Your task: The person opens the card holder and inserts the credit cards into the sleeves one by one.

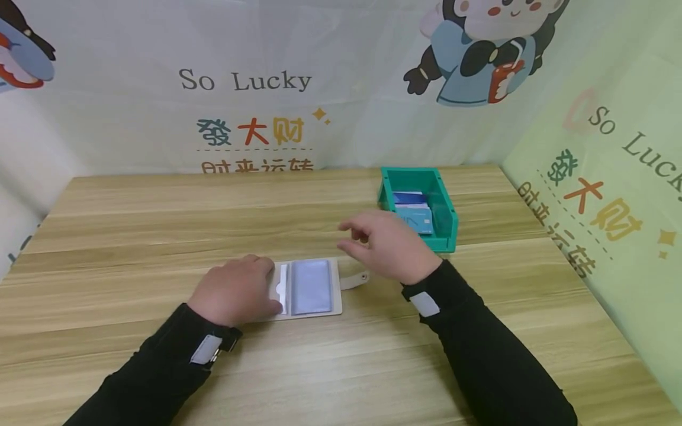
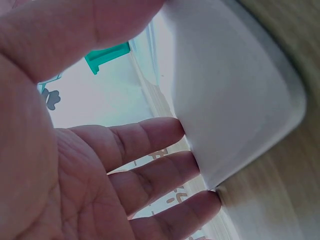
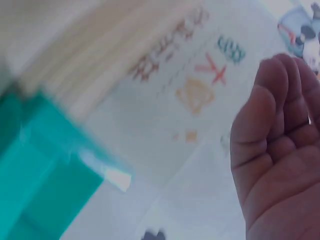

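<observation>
A white card holder (image 1: 337, 302) lies spread on the table, with clear plastic sleeves (image 1: 311, 287) in its right half and a strap with a snap (image 1: 353, 281) at its right side. My left hand (image 1: 234, 290) rests on its left half, covering much of it. In the left wrist view, fairly straight fingertips touch the edge of the white cover (image 2: 235, 95). My right hand (image 1: 391, 245) hovers between the holder and a teal bin (image 1: 447, 236), fingers loosely bent with nothing in them. Several cards (image 1: 415, 219) sit in the bin, partly behind that hand.
The wooden table (image 1: 133, 236) meets a printed cloth backdrop (image 1: 346, 118) at the back and another printed cloth (image 1: 613, 177) at the right. The teal bin stands at the back right, close to the right hand.
</observation>
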### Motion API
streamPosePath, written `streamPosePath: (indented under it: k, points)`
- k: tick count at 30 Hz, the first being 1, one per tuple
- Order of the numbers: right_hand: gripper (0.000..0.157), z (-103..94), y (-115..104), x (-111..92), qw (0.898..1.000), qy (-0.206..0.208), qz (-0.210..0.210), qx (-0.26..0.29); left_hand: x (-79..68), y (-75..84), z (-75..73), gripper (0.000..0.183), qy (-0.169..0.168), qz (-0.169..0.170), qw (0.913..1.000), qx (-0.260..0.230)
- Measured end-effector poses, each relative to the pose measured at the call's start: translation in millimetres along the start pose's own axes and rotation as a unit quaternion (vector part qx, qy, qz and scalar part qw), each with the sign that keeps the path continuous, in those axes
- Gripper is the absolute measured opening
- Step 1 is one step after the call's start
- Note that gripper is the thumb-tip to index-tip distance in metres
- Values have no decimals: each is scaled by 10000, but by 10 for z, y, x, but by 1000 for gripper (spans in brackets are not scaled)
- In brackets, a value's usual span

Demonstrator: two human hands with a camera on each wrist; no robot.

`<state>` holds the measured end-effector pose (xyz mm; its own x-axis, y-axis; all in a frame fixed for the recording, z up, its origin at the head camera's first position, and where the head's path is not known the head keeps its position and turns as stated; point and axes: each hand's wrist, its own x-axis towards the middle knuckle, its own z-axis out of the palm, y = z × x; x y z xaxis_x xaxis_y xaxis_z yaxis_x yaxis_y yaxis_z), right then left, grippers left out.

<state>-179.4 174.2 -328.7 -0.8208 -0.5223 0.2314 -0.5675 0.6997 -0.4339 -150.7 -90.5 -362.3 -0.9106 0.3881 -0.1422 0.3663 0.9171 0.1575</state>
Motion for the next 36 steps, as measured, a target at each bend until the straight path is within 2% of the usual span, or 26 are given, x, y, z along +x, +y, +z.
streamPosePath:
  k: [2, 5, 8, 12, 16, 19, 25, 36]
  points:
    - [24, -95, 99, -15, 9987, 495, 88, 30, -1, 1, 0, 62, 15, 12, 10000, 8]
    - [25, -234, 263, -36, 9928, 1093, 486, -66, 0, -3, 4, 62, 10, 6, 10000, 15]
    - [31, -344, 432, -57, 9854, 1269, 1115, -198, 3, -10, 5, 63, -19, -13, 10000, 29]
    - [39, -394, 658, -77, 9756, 1011, 1901, -434, 3, -17, 5, 65, -40, -37, 10000, 20]
    - [43, -335, 830, -62, 9686, 623, 2243, -868, -1, -19, 10, 66, -36, -56, 10000, 15]
    - [44, -257, 902, -43, 9659, 256, 2295, -1172, -4, -18, 12, 66, -23, -64, 10000, 22]
    - [45, -125, 981, -20, 9633, -269, 2323, -1314, -12, -13, 13, 67, -4, -38, 10000, 40]
    - [43, -47, 1033, 34, 9640, -508, 2197, -1410, -7, 3, 30, 63, -18, -10, 9999, 122]
